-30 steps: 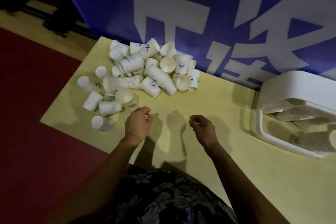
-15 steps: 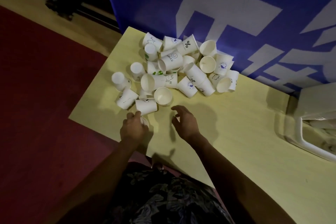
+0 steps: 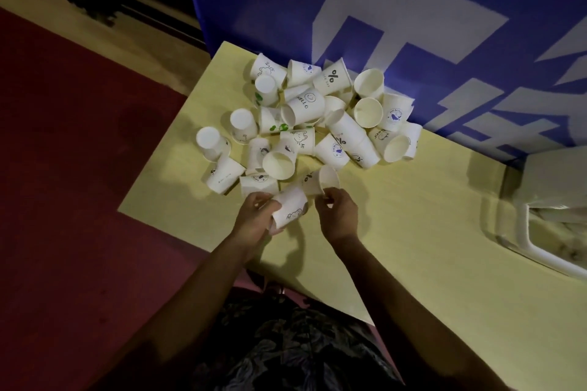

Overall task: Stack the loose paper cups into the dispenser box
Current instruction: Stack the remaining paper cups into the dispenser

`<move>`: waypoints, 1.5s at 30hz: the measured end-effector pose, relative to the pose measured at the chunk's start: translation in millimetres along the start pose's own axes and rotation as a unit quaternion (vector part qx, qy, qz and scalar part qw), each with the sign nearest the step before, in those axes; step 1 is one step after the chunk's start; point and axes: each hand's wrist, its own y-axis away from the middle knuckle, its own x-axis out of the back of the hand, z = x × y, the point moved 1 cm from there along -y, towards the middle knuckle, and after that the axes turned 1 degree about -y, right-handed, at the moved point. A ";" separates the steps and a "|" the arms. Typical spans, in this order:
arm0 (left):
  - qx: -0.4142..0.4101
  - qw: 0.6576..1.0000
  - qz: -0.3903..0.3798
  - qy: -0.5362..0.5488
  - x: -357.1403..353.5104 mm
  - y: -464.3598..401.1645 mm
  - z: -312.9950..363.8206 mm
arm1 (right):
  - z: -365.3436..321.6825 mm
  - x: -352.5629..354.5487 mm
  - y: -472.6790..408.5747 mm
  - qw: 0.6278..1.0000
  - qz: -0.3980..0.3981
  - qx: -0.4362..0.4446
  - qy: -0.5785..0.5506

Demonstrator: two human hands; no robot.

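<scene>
A pile of loose white paper cups point(image 3: 313, 117) with small printed marks lies at the far left corner of the yellow table point(image 3: 413, 232). My left hand point(image 3: 255, 219) grips one cup point(image 3: 290, 209) on its side just in front of the pile. My right hand point(image 3: 338, 214) pinches the rim of a second cup point(image 3: 322, 181), tilted with its mouth toward the right. The two held cups sit close together, nearly touching. The white dispenser box point(image 3: 552, 206) is at the right edge, only partly in view.
A blue banner with white characters point(image 3: 397, 9) stands right behind the table and the pile. Red carpet point(image 3: 63, 168) covers the floor to the left of the table's edge. My patterned shirt fills the bottom of the view.
The view swung left, pushing the box toward the right edge. My left hand picked up a cup from the table's near edge, and my right hand reached to the pile and took another.
</scene>
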 end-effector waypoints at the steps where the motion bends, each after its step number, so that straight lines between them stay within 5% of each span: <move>1: -0.001 1.000 -0.023 0.006 -9.3 2.2 2.6 | 2.5 7.5 5.0 0.999 0.010 -0.019 -0.034; 8: -0.028 0.961 -0.231 -0.147 -75.2 15.8 12.1 | 22.8 62.3 16.6 0.970 0.064 -0.100 -0.211; 14: -0.152 0.926 -0.216 -0.272 -120.9 14.9 6.3 | 53.0 102.4 18.5 0.967 0.117 -0.103 -0.200; 20: -0.415 0.753 -0.142 -0.491 -166.7 9.4 8.1 | 94.6 149.9 31.7 0.971 0.235 -0.039 -0.014; 26: -0.481 0.697 -0.204 -0.491 -252.9 29.8 6.7 | 139.5 219.3 50.3 0.922 0.366 -0.049 0.118; 37: -0.534 0.643 -0.239 -0.495 -446.4 86.0 -41.9 | 259.7 364.2 21.6 0.937 0.326 -0.035 0.117; 45: -0.502 0.574 -0.228 -0.605 -546.4 77.6 -100.4 | 339.6 410.6 -20.6 0.963 0.206 -0.019 0.170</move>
